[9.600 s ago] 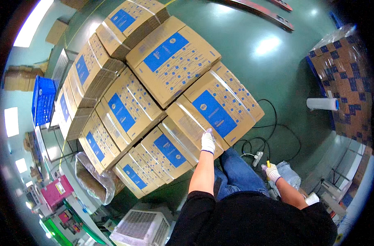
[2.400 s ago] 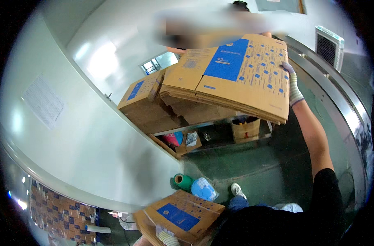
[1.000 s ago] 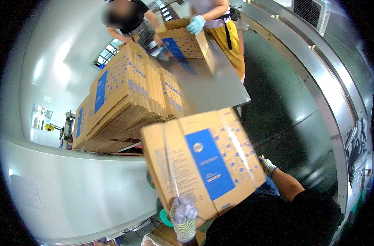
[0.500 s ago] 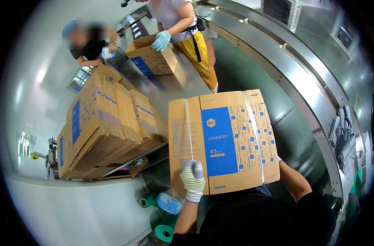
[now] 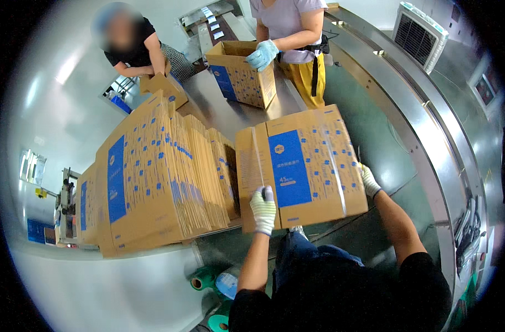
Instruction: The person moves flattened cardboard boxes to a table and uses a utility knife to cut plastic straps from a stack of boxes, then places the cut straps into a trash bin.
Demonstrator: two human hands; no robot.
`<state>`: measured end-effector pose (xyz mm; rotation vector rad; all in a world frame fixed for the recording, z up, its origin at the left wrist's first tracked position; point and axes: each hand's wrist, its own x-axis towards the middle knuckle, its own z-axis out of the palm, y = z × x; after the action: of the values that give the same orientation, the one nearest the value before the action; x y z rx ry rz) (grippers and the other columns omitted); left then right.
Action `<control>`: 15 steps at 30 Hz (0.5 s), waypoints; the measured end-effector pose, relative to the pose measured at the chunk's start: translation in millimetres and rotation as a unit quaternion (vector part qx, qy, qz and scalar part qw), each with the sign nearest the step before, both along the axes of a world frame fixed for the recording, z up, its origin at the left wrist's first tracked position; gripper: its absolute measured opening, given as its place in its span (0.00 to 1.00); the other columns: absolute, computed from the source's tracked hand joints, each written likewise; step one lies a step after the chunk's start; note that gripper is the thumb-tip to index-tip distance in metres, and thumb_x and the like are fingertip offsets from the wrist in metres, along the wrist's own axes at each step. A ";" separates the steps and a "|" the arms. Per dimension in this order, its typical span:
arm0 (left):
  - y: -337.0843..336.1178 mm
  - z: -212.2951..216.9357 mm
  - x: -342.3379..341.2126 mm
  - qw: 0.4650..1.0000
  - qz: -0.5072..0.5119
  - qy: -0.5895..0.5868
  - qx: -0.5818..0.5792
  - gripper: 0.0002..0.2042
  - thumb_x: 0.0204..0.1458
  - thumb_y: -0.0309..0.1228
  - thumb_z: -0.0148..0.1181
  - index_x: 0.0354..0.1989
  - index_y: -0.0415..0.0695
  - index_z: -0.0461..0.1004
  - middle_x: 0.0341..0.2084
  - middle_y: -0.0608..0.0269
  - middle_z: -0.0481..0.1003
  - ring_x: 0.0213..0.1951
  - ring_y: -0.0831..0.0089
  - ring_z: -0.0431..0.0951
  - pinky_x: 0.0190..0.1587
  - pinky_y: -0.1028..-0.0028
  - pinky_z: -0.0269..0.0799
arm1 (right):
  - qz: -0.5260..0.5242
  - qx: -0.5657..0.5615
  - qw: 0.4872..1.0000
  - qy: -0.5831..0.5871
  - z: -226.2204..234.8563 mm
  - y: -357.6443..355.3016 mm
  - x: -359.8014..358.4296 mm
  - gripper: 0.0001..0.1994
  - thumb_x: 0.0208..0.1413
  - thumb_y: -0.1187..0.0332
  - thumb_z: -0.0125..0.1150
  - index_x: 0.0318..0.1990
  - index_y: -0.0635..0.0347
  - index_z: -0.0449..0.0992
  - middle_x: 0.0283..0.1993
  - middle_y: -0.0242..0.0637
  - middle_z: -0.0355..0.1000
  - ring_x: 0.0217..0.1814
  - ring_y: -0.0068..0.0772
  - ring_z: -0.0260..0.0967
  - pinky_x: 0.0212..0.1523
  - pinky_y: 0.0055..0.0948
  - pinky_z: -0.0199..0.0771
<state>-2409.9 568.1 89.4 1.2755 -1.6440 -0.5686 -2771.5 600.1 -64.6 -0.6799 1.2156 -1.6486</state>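
Note:
A strapped bundle of flattened cardboard boxes (image 5: 290,171) hangs in front of me, printed with a blue panel and small blue flowers. Two pale straps run around it. My left hand (image 5: 263,210), in a striped knit glove, is closed near the lower end of the left strap (image 5: 256,145). At the bundle's right edge, my gloved right hand (image 5: 368,181) is gripping, its fingers partly hidden by the cardboard. Just left of the bundle, a row of flattened boxes (image 5: 147,166) stands on the metal table.
Across the metal table (image 5: 200,91), a person in blue gloves holds an open carton (image 5: 241,83). Another person leans over a smaller box (image 5: 167,88) at far left. A curved metal conveyor (image 5: 385,88) runs along the right. Green rolls (image 5: 202,279) lie at lower left.
The bundle has moved farther from my body, toward the table, with both hands on it. My right hand now shows at its edge. The view has shifted, bringing the standing boxes more into sight.

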 end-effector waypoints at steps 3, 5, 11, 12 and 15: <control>2.3 -20.3 14.3 0.997 0.006 0.052 0.065 0.13 0.51 0.35 0.47 0.25 0.37 0.68 0.16 0.62 0.66 0.20 0.75 0.63 0.25 0.73 0.62 | -0.128 0.112 0.939 0.300 42.9 11.8 0.8 0.15 0.52 0.55 0.53 0.27 0.59 0.66 0.22 0.27 0.61 0.25 0.19 0.48 0.27 0.20 0.56; -12.9 -12.2 28.2 0.979 0.010 0.172 0.110 0.13 0.52 0.35 0.47 0.26 0.37 0.68 0.18 0.66 0.66 0.22 0.78 0.61 0.26 0.75 0.60 | -0.119 0.101 0.978 0.135 107.9 14.0 24.0 0.17 0.51 0.51 0.51 0.29 0.58 0.64 0.20 0.29 0.60 0.21 0.20 0.55 0.21 0.23 0.60; -12.0 -30.5 24.2 0.963 0.049 0.249 0.088 0.13 0.52 0.41 0.48 0.22 0.46 0.63 0.16 0.76 0.57 0.19 0.86 0.54 0.21 0.82 0.51 | 0.124 0.097 0.987 0.040 184.8 15.1 95.4 0.18 0.51 0.56 0.53 0.43 0.60 0.63 0.28 0.36 0.65 0.23 0.29 0.65 0.22 0.28 0.69; -14.9 -21.7 25.2 0.967 0.055 0.232 0.085 0.13 0.52 0.41 0.48 0.21 0.46 0.62 0.16 0.76 0.57 0.19 0.86 0.54 0.21 0.82 0.51 | 0.212 0.070 0.974 0.042 201.0 8.1 115.7 0.20 0.50 0.59 0.54 0.47 0.61 0.62 0.32 0.38 0.66 0.26 0.29 0.67 0.23 0.29 0.70; -15.3 -27.8 30.8 0.963 0.047 0.243 0.110 0.15 0.52 0.43 0.45 0.21 0.45 0.62 0.15 0.73 0.58 0.19 0.83 0.56 0.21 0.78 0.53 | 0.383 0.085 0.876 0.281 194.3 -28.1 162.2 0.17 0.49 0.63 0.55 0.43 0.65 0.66 0.29 0.40 0.70 0.25 0.30 0.69 0.24 0.30 0.69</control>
<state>-2379.1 552.8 61.6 1.2402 -1.1292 -0.9422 -2609.2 572.0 129.7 -1.3758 1.2234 -0.6815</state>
